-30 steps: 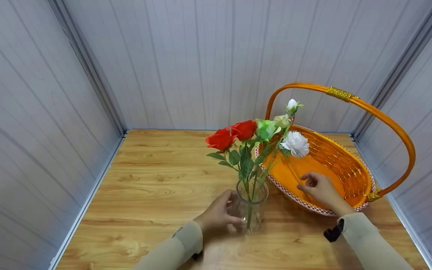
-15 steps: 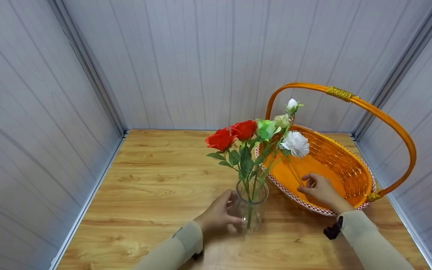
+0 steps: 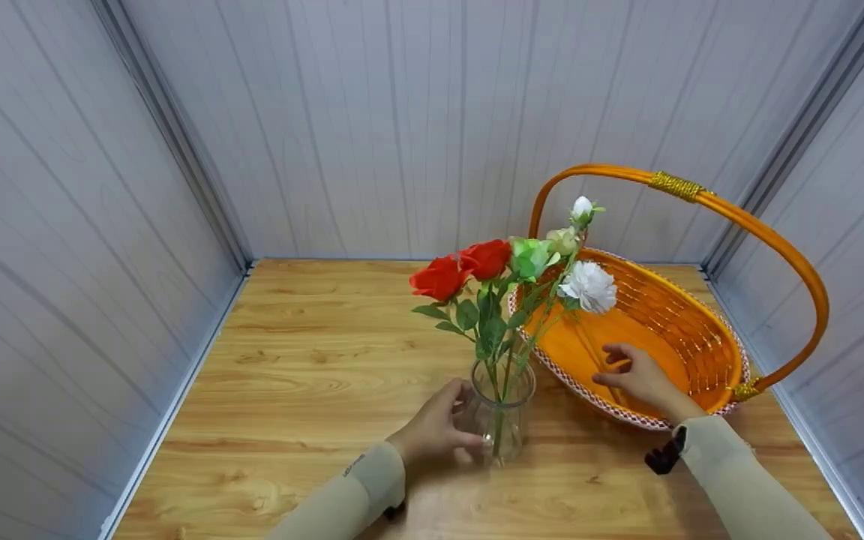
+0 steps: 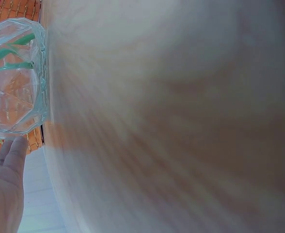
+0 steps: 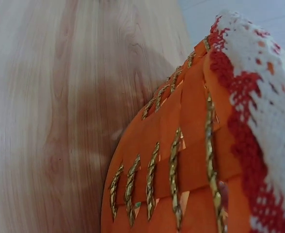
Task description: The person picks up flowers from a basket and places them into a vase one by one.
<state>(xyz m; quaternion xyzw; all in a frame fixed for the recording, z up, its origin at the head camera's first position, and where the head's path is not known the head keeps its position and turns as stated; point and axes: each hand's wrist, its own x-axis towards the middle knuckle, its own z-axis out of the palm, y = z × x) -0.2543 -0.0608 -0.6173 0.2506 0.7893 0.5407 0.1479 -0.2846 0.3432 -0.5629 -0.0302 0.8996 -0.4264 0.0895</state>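
My left hand holds the left side of a clear glass vase, thumb low at its front and fingers curved behind. In the left wrist view, its fingers lie right at the faceted glass, where green stems show inside. Two red roses, a green flower and a fluffy white flower rise from the vase. My right hand is over the inside of an orange basket, loosely bent, thumb and forefinger apart beside a thin line on the orange bottom. Nothing shows between them.
The basket's tall arched handle, wrapped in gold, stands over its right side. Its patterned red and white rim fills part of the right wrist view. Panelled walls bound the wooden table at the back and sides.
The thumb and forefinger of my right hand have parted slightly. My left hand, the vase and the basket keep their places.
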